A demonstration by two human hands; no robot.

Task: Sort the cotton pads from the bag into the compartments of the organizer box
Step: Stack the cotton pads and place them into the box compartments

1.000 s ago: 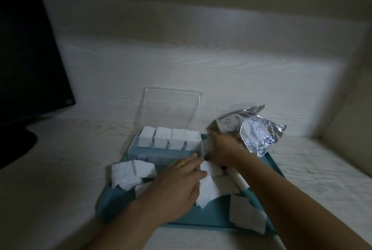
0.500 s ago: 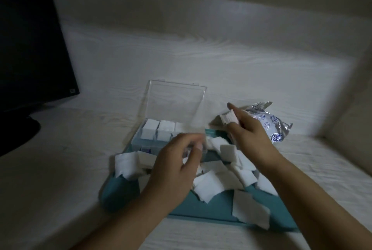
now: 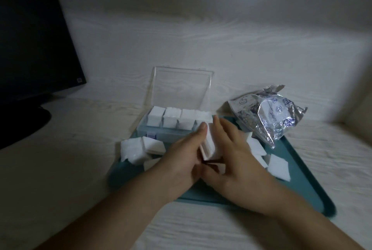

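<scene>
Nearest the camera, two bare forearms reach in from six o'clock and meet over the middle of a teal tray [image 3: 298,173], which lies on a pale wood-grain table [image 3: 60,169]. The left hand [image 3: 181,161] and the right hand [image 3: 235,155] stand edge-up and face each other, and between them they press a small stack of white cotton pads [image 3: 208,145]; the left thumb lies along the stack's near side, the right fingers run along its far side, mostly straight, so both hands are closed narrowly about the stack rather than spread. Under and around the hands, loose pads are scattered on the tray: a heap at nine o'clock of the hands [image 3: 136,149], overhanging the tray's left edge, and several more at three o'clock [image 3: 278,166]. Just beyond the fingertips, at twelve o'clock, the organizer box [image 3: 161,135] sits on the far left part of the tray, its clear lid [image 3: 181,89] standing upright behind it. The back row shows four compartments, each filled with white pads [image 3: 175,119] that rise above the dividers; the front row is too dim to read. At two o'clock of the hands a crumpled silver bag [image 3: 269,113] with blue print rests on the tray's far right corner, mouth torn. Far off at ten o'clock stands a dark monitor [image 3: 30,38] on its stand.
</scene>
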